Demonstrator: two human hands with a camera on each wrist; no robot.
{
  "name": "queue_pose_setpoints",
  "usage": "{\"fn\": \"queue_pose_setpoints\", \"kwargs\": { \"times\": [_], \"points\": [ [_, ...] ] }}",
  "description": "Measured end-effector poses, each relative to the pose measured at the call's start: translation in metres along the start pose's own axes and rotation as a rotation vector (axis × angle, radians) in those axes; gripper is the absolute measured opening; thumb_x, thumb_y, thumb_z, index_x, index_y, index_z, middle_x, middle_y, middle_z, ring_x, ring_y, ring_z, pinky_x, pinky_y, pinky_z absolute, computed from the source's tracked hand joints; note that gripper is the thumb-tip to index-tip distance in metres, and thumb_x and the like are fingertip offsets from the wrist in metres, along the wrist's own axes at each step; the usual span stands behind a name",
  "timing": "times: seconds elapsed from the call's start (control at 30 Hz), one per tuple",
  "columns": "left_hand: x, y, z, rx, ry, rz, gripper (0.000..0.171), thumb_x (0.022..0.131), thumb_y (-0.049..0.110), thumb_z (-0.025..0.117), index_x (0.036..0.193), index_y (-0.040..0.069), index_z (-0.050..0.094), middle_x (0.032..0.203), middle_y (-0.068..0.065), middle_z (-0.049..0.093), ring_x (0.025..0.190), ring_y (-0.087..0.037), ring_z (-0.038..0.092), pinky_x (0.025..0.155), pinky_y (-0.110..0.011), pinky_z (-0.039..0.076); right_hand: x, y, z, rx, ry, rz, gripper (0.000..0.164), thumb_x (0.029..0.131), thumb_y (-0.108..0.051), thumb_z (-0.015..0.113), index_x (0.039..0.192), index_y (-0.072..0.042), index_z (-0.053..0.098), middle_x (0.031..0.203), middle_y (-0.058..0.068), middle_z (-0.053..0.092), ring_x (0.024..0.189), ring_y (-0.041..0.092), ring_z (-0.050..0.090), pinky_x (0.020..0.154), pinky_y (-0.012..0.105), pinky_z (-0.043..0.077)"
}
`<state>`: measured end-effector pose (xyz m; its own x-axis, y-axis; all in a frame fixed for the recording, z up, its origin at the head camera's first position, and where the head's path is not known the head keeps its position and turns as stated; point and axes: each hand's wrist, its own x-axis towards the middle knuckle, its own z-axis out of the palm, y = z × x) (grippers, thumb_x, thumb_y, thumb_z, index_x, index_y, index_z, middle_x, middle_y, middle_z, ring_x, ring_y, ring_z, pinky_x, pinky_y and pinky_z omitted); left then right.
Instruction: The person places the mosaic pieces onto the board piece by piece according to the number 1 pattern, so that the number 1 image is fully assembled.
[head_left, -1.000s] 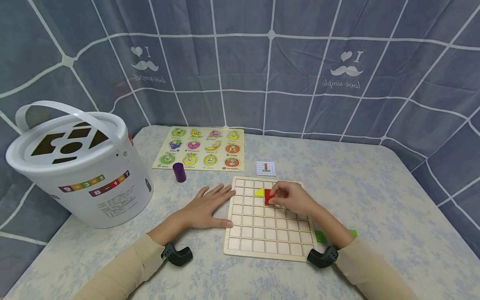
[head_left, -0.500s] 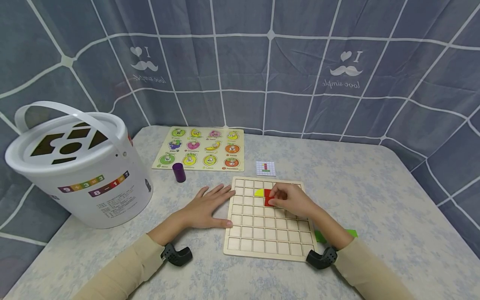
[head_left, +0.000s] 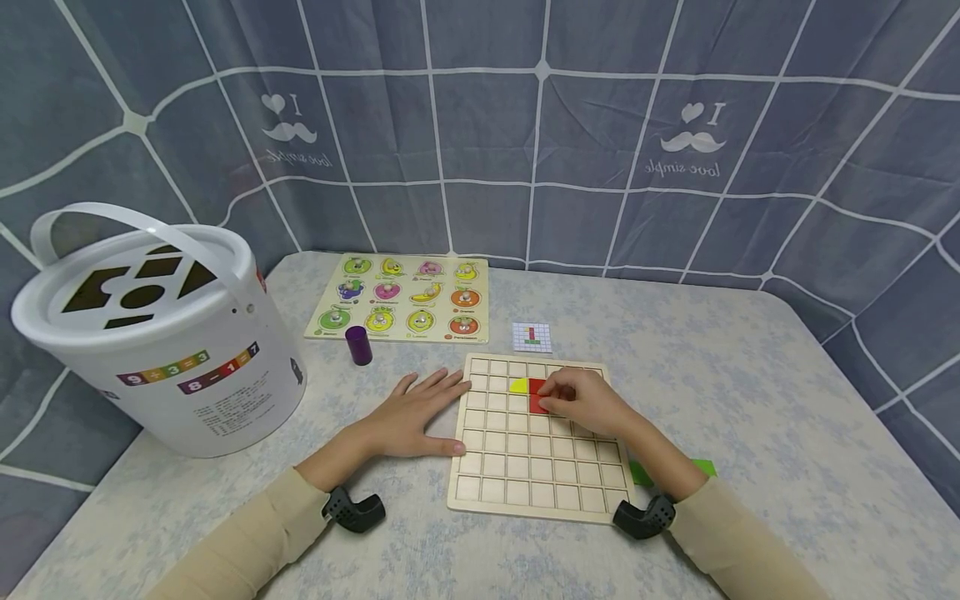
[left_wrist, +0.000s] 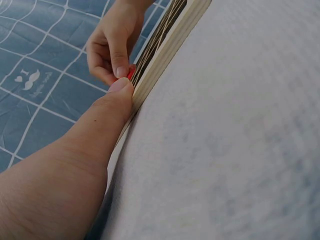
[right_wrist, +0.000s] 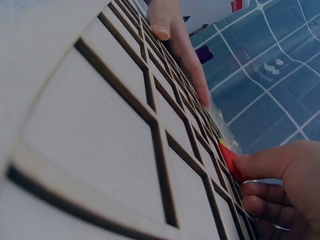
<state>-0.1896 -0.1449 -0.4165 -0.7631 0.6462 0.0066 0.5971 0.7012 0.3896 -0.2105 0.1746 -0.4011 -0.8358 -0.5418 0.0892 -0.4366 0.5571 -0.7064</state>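
Observation:
A wooden grid board [head_left: 517,490] lies in front of me with rows of square cells. My left hand [head_left: 416,418] is spread flat beside it, index fingertip and thumb touching the board's left edge. Toward the far side, my right hand [head_left: 588,402] pinches a red tile [head_left: 537,405] between curled fingers and thumb, over the cells. The right wrist view shows the thumb against the red tile [right_wrist: 230,162]. Directly left of the red sits a yellow piece [head_left: 519,385] with a rounded corner. The fingers partly cover the red tile.
Green pieces [head_left: 703,467] lie right of the board, partly under the right forearm. A small pattern card [head_left: 531,337] rests behind it. Farther left are a purple cylinder [head_left: 358,345], a fruit picture board [head_left: 397,302] and a large white bucket [head_left: 225,392].
The right fingers shift very slightly on the red tile, and a bit more red shows beside them. The left hand and the board stay put.

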Motion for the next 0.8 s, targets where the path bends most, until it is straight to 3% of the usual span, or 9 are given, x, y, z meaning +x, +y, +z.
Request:
{"fn": "queue_pose_setpoints", "kwargs": {
  "times": [0.3,0.8],
  "points": [
    [-0.0001,0.0009,-0.001,0.001,-0.002,-0.004,0.094,0.084,0.067,0.06,0.156,0.018,0.025,0.161,-0.005,0.019,0.148,-0.025,0.011,0.113,-0.059,0.004,-0.0003,0.0012,0.0006,-0.022,0.022,0.009,0.007,0.091,-0.011,0.071,0.094,-0.012,0.076,0.089,-0.005,0.062,0.073,0.016,0.049,0.062,0.028,0.043],
    [-0.0001,0.0012,-0.0013,-0.007,0.0,0.006,0.094,0.084,0.066,0.061,0.156,0.017,0.026,0.161,-0.006,0.02,0.148,-0.026,0.012,0.113,-0.059,0.004,-0.0013,-0.0014,-0.0004,-0.009,0.007,0.021,0.005,0.091,-0.012,0.07,0.095,-0.012,0.073,0.086,-0.004,0.06,0.069,0.016,0.047,0.059,0.028,0.041]
  ]
}}
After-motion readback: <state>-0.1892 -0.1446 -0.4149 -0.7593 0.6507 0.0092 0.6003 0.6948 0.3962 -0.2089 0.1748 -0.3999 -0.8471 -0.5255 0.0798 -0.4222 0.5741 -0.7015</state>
